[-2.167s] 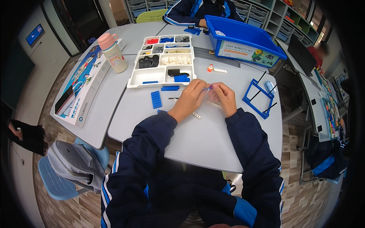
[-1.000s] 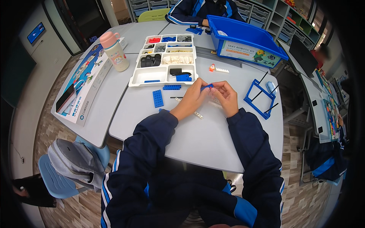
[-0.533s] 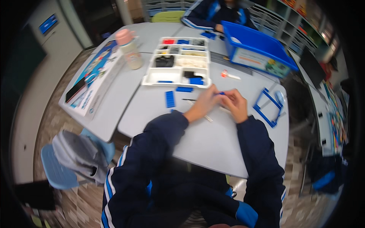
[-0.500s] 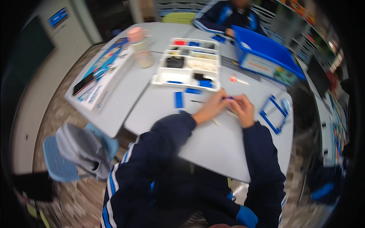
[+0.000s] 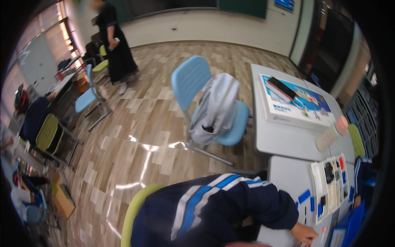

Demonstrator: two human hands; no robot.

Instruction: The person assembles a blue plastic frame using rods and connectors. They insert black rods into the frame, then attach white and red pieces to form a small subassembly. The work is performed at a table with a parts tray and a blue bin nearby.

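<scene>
My left hand [image 5: 304, 234] is low at the right, over the grey table [image 5: 288, 173], with its fingers bent together. Whatever they hold is too small and too near the picture's edge to make out. My right hand is out of view. Close to my left hand are a white sorting tray [image 5: 319, 181] with black, red, blue and pale parts, and a blue building plate [image 5: 304, 196] lying flat beside it. Part of a blue bin [image 5: 349, 222] shows farther right.
A flat box [image 5: 277, 115] carries a phone [image 5: 282, 88]; a pink-capped bottle [image 5: 331, 133] stands near it. To my left, a grey backpack [image 5: 218, 107] rests on a blue chair [image 5: 191, 78]. A person in black [image 5: 117, 49] stands farther away, and others sit at the left edge.
The view has swung far to the left, bringing in the floor, chairs and other people. My right hand and the blue frame have left the picture; my left hand is now near the lower edge.
</scene>
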